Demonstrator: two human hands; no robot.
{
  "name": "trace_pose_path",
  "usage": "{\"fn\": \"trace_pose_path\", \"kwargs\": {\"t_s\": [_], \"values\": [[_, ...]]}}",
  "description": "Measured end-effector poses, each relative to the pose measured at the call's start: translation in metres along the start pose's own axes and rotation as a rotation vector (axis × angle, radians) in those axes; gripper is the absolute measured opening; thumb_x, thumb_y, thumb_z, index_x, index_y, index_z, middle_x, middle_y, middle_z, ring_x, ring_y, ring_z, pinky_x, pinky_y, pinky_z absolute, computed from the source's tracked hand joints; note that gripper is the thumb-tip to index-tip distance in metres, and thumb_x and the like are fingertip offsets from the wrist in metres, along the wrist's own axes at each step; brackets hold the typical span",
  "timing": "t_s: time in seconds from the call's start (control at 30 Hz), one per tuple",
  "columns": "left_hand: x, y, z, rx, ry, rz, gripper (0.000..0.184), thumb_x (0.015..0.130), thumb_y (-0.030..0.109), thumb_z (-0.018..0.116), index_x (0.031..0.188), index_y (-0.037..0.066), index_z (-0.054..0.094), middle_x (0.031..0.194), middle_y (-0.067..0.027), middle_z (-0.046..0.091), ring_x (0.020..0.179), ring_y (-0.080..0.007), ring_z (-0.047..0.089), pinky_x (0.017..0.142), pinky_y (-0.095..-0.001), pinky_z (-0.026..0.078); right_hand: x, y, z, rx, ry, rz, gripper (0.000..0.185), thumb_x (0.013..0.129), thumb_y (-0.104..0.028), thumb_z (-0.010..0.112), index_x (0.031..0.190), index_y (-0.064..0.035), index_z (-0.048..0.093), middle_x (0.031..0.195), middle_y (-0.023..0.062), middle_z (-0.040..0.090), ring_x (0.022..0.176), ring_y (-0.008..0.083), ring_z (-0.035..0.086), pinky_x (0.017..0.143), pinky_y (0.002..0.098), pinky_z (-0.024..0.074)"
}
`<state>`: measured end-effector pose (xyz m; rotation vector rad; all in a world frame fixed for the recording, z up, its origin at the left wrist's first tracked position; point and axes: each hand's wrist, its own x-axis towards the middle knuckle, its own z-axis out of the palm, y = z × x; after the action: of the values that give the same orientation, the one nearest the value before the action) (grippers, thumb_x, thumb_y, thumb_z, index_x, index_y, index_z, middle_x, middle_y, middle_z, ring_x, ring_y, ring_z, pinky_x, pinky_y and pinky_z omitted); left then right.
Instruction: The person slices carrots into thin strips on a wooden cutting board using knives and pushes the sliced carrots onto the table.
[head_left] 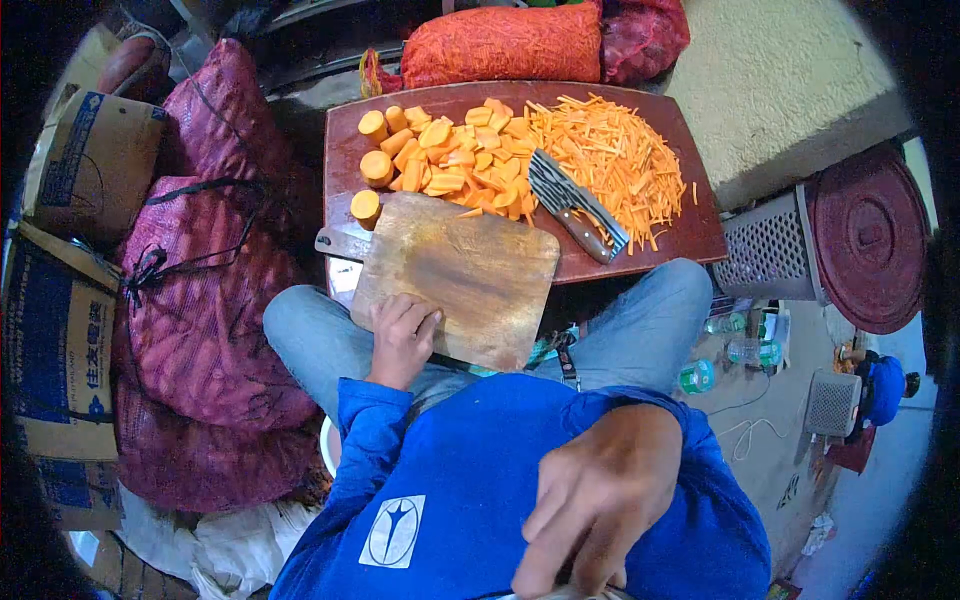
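Note:
A wooden cutting board [465, 270] lies tilted from the red table's front edge towards the lap. On its lower left part rests my left hand [403, 330], fingers curled over the wood. My right hand [600, 490] is raised before the blue shirt, low in view, its fingers bent down; what they hold, if anything, is hidden. A knife with a striped blade [555, 187] lies on the table beside shredded carrot [615, 160]. Carrot slices [480, 150] are heaped at the middle, and thick carrot pieces [376, 168] stand at the left. Another blade [343, 243] shows partly under the board.
Purple mesh sacks [200, 320] and cardboard boxes [70, 350] are stacked at the left. An orange filled bag [500, 50] lies behind the table [690, 150]. At the right are a grey basket [765, 245], a maroon lid [870, 240], plastic bottles [697, 376] and another person [885, 390].

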<state>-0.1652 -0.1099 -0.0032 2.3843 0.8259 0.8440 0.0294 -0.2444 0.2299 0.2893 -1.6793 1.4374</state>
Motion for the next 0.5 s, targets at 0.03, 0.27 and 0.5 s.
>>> {"fn": "trace_pose_path", "kwargs": {"t_s": [0.03,0.27,0.5], "values": [[-0.001,-0.001,0.001,0.001,0.002,0.003,0.012,0.081,0.006,0.081,0.093,0.007,0.077,0.091,-0.0074,0.070,0.089,-0.0301,0.065,0.088,-0.0434,0.044,-0.001,0.006,-0.002,0.027,-0.092,0.018,0.021,0.109,-0.015,0.054,0.106,-0.0015,0.069,0.120,0.0220,0.064,0.088,0.0337,0.065,0.066,0.0393,0.0541],[-0.005,-0.007,0.004,0.002,0.005,0.002,0.014,0.080,0.006,0.081,0.093,0.009,0.076,0.091,-0.0060,0.067,0.092,-0.0301,0.063,0.090,-0.0449,0.043,-0.003,0.017,0.010,0.058,-0.067,-0.040,0.021,0.109,-0.017,0.052,0.112,-0.0011,0.066,0.122,0.0210,0.060,0.084,0.0317,0.060,0.061,0.0401,0.0516],[-0.004,-0.006,0.005,-0.022,0.018,0.013,0.014,0.079,0.006,0.080,0.092,0.009,0.075,0.090,-0.0060,0.066,0.091,-0.0290,0.062,0.088,-0.0437,0.041,0.007,-0.009,-0.006,0.048,-0.035,-0.007,0.024,0.109,-0.013,0.052,0.107,0.0042,0.068,0.117,0.0235,0.067,0.083,0.0345,0.069,0.068,0.0394,0.0589]]}}
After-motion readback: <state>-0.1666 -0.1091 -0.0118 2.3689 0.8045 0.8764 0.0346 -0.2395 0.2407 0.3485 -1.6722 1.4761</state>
